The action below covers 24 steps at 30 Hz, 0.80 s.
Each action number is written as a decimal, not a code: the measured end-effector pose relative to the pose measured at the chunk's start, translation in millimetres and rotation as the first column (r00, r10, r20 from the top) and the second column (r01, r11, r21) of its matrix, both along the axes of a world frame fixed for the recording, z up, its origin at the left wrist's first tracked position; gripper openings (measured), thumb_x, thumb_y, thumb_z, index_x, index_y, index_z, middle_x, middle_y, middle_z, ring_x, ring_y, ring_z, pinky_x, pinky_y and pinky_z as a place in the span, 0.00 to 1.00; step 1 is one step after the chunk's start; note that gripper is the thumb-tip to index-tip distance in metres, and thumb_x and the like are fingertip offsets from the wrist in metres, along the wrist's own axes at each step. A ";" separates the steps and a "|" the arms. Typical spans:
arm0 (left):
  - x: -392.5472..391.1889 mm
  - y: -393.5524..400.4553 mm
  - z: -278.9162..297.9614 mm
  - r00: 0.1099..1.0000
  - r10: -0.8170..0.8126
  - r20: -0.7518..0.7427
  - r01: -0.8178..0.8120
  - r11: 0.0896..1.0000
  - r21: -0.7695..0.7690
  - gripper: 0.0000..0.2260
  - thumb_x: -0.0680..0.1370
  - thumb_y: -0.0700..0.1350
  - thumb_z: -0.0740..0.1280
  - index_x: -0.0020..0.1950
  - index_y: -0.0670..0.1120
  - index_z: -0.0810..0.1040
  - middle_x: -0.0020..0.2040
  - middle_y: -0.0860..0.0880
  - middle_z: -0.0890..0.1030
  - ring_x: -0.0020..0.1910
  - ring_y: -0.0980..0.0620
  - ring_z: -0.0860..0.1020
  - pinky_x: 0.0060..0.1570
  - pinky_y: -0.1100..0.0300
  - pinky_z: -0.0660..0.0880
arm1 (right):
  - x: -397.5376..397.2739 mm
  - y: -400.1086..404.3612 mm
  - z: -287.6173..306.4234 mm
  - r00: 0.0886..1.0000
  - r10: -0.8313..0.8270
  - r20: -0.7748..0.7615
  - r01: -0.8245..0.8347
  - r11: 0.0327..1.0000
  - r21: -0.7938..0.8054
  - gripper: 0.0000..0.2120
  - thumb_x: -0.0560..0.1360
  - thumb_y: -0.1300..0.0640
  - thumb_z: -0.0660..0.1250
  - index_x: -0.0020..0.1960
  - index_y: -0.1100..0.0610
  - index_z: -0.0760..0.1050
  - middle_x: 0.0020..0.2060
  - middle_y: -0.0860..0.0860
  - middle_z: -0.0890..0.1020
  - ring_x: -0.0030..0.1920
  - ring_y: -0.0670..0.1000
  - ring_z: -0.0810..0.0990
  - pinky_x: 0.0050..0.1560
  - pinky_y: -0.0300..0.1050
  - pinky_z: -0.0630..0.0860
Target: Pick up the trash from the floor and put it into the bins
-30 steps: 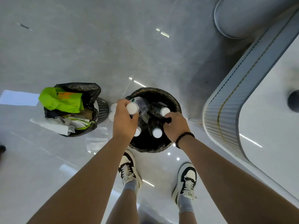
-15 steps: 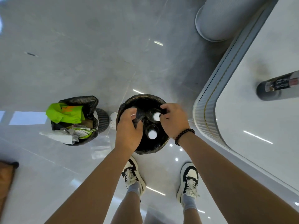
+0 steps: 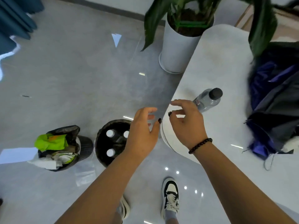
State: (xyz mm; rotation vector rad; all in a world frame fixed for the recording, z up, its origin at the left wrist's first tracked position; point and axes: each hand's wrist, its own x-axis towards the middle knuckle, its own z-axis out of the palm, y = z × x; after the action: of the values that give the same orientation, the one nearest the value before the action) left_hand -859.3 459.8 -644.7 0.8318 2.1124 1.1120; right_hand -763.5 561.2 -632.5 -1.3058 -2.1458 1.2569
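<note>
Two black-lined bins stand on the grey floor. The right bin (image 3: pixel 101 152) holds three plastic bottles (image 3: pixel 110 152) with white caps, standing upright. The left bin (image 3: pixel 85 147) is stuffed with a lime green wrapper (image 3: pixel 50 141) and paper trash. My left hand (image 3: pixel 142 135) hovers above the right bin's rim, fingers relaxed and empty. My right hand (image 3: pixel 186 122), with a dark bead bracelet at the wrist, hangs loosely curled over the white table's edge and holds nothing.
A white table (image 3: pixel 226 126) fills the right side, with a clear bottle with a dark cap (image 3: pixel 207 100) and a dark blue bag (image 3: pixel 275 102) on it. A potted plant in a white pot (image 3: pixel 176 50) stands behind. A clear plastic sheet (image 3: pixel 84 172) lies by the bins.
Both hands have let go of the bottles, which now stand in the right bin, and have risen away from it. The view has tilted up to show the table and plant.
</note>
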 end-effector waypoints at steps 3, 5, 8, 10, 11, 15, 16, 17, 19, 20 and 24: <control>25.5 20.1 5.4 0.999 -0.021 0.038 0.021 1.000 0.022 0.14 0.78 0.43 0.67 0.61 0.53 0.71 0.57 0.56 0.72 0.53 0.63 0.75 0.53 0.71 0.73 | 23.4 18.9 15.6 0.998 -0.042 -0.052 0.047 0.992 0.116 0.14 0.74 0.66 0.66 0.58 0.57 0.76 0.56 0.48 0.75 0.51 0.45 0.77 0.48 0.26 0.73; 41.5 31.2 5.3 0.999 -0.013 0.051 0.011 0.999 0.033 0.13 0.78 0.43 0.67 0.60 0.55 0.70 0.57 0.56 0.72 0.53 0.64 0.75 0.52 0.72 0.73 | 35.4 31.8 21.5 0.990 -0.091 -0.107 0.113 0.971 0.211 0.13 0.73 0.68 0.66 0.56 0.59 0.78 0.53 0.47 0.76 0.51 0.45 0.76 0.50 0.29 0.75; 60.6 43.5 1.6 0.996 0.018 0.088 -0.020 0.999 0.026 0.14 0.78 0.42 0.67 0.62 0.51 0.72 0.58 0.54 0.73 0.54 0.61 0.76 0.55 0.65 0.75 | 45.4 50.7 22.8 0.974 -0.185 -0.131 0.215 0.938 0.271 0.13 0.71 0.69 0.65 0.54 0.59 0.78 0.53 0.52 0.78 0.50 0.48 0.76 0.53 0.31 0.74; 67.6 45.5 -2.6 0.994 0.035 0.100 -0.037 0.999 0.017 0.15 0.78 0.42 0.67 0.63 0.50 0.72 0.59 0.53 0.74 0.55 0.60 0.76 0.55 0.63 0.76 | 46.3 59.1 16.8 0.973 -0.209 -0.094 0.228 0.919 0.323 0.15 0.70 0.70 0.66 0.55 0.60 0.78 0.56 0.55 0.76 0.55 0.47 0.72 0.53 0.20 0.64; 70.9 45.0 -5.1 0.993 0.051 0.105 -0.052 0.999 0.008 0.15 0.77 0.42 0.67 0.63 0.51 0.72 0.59 0.53 0.75 0.55 0.60 0.76 0.55 0.62 0.76 | 46.4 62.8 11.2 0.974 -0.210 -0.079 0.225 0.914 0.337 0.15 0.70 0.70 0.66 0.56 0.60 0.78 0.58 0.57 0.75 0.58 0.48 0.70 0.54 0.18 0.60; 74.3 37.5 -15.2 0.980 0.104 0.169 -0.102 0.995 -0.020 0.16 0.77 0.43 0.68 0.63 0.53 0.69 0.61 0.55 0.75 0.56 0.57 0.77 0.55 0.57 0.77 | 40.8 76.2 -15.9 0.980 -0.196 0.013 0.181 0.927 0.327 0.15 0.72 0.69 0.66 0.57 0.59 0.78 0.64 0.57 0.72 0.69 0.55 0.67 0.68 0.40 0.67; 73.9 34.5 -17.5 0.977 0.111 0.182 -0.107 0.994 -0.029 0.17 0.77 0.43 0.68 0.63 0.53 0.69 0.61 0.56 0.75 0.56 0.57 0.77 0.56 0.57 0.77 | 40.0 78.1 -20.7 0.984 -0.174 0.037 0.153 0.935 0.320 0.16 0.72 0.69 0.65 0.58 0.59 0.78 0.65 0.57 0.72 0.69 0.55 0.67 0.67 0.42 0.67; 72.9 30.7 -21.1 0.973 0.124 0.194 -0.119 0.992 -0.035 0.17 0.77 0.43 0.68 0.63 0.54 0.69 0.61 0.56 0.74 0.56 0.56 0.77 0.55 0.57 0.78 | 38.3 79.3 -24.9 0.988 -0.145 0.062 0.118 0.943 0.311 0.17 0.72 0.70 0.64 0.59 0.60 0.78 0.65 0.57 0.71 0.68 0.55 0.67 0.65 0.39 0.66; 69.5 23.0 -26.1 0.964 0.148 0.219 -0.143 0.989 -0.039 0.17 0.77 0.42 0.68 0.63 0.54 0.69 0.60 0.56 0.75 0.56 0.56 0.77 0.54 0.60 0.77 | 36.5 81.4 -28.0 0.989 -0.094 0.115 0.054 0.950 0.308 0.19 0.72 0.72 0.62 0.59 0.60 0.78 0.65 0.56 0.72 0.67 0.55 0.68 0.61 0.35 0.63; 67.6 19.2 -27.2 0.962 0.155 0.225 -0.149 0.988 -0.043 0.17 0.77 0.42 0.68 0.63 0.54 0.69 0.59 0.58 0.74 0.56 0.56 0.77 0.52 0.64 0.77 | 36.4 82.2 -28.1 0.989 -0.071 0.128 0.027 0.948 0.316 0.19 0.72 0.73 0.62 0.59 0.60 0.78 0.64 0.56 0.72 0.66 0.55 0.70 0.59 0.35 0.64; 57.2 -1.0 -31.7 0.953 0.202 0.225 -0.190 0.979 -0.075 0.17 0.77 0.43 0.67 0.64 0.53 0.69 0.57 0.60 0.74 0.55 0.59 0.77 0.54 0.62 0.76 | 31.7 72.3 -20.8 0.993 0.053 0.110 -0.093 0.912 0.399 0.16 0.70 0.74 0.64 0.52 0.62 0.81 0.56 0.57 0.78 0.58 0.58 0.77 0.53 0.41 0.72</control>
State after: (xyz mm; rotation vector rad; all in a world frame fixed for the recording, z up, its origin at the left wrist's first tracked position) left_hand -802.1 458.8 -676.4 0.4489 2.0490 1.1865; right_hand -731.8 633.5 -653.3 -1.1351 -2.3769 0.7252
